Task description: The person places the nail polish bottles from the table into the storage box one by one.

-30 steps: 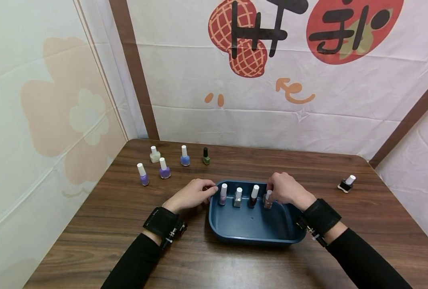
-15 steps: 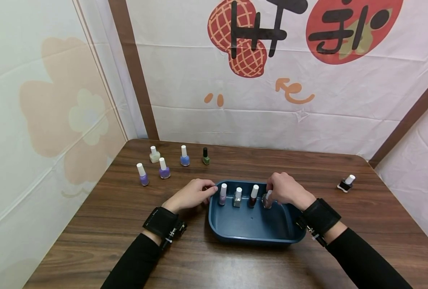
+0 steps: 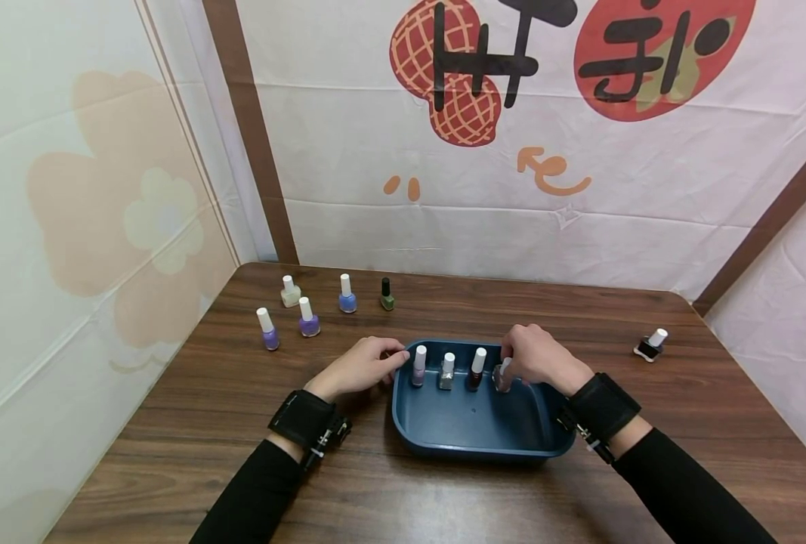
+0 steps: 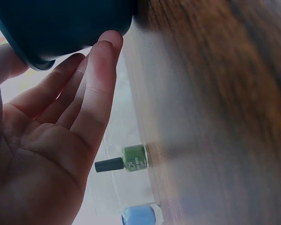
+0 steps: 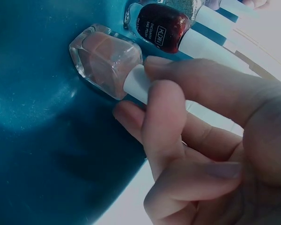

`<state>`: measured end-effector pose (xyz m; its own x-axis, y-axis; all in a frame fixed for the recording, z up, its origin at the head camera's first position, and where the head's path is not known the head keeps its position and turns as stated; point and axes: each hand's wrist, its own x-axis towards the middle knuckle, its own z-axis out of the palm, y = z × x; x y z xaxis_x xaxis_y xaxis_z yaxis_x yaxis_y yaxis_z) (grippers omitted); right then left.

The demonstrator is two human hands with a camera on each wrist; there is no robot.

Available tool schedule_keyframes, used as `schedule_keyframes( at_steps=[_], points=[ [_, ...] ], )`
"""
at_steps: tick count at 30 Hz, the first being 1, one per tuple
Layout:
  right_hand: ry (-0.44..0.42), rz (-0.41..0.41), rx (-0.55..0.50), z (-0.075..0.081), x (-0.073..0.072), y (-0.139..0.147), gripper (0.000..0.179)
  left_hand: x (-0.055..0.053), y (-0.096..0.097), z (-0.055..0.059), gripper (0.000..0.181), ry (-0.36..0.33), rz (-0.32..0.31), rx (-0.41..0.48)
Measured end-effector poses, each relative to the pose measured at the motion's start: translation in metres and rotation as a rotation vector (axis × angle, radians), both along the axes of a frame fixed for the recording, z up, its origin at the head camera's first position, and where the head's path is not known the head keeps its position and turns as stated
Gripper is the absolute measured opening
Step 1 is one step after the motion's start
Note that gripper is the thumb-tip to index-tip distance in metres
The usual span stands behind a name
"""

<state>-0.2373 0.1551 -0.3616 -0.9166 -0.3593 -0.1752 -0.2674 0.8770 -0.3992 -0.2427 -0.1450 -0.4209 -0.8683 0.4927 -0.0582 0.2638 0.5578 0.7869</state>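
Observation:
In the head view, my right hand (image 3: 541,359) reaches into a dark blue tray (image 3: 474,434). Thumb and fingers pinch the white cap of a sheer pinkish nail polish bottle (image 5: 103,63), its glass base close to the tray floor. Beside it in a row stand a dark red nail polish (image 5: 161,28), a silver glitter one (image 3: 446,374) and a pale lilac one (image 3: 419,369). My left hand (image 3: 362,368) holds the tray's left end. Its thumb lies at the rim and its fingertips (image 4: 103,61) press the outer wall from below.
Back left on the wooden table (image 3: 192,446) stand a green nail polish (image 3: 387,301), a blue one (image 3: 347,301), a whitish one (image 3: 290,295) and two purple ones, one being the nearer purple bottle (image 3: 270,336). A black nail polish (image 3: 650,347) lies far right.
The pinkish bottle in my right hand has shifted its base slightly to the left and tilted a little. Both hands and the tray stay in place.

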Motion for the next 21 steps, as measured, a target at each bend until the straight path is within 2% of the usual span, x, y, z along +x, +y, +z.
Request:
schedule_keyframes(
  at_steps=[12,21],
  points=[
    [-0.006,0.009,-0.027,0.004,0.001,0.003,0.009,0.001,0.001,0.0,0.032,-0.003,0.004,-0.002],
    [0.0,0.013,-0.042,0.019,0.001,0.008,0.014,0.0,0.001,-0.002,0.032,-0.003,0.009,-0.006]
  ],
)
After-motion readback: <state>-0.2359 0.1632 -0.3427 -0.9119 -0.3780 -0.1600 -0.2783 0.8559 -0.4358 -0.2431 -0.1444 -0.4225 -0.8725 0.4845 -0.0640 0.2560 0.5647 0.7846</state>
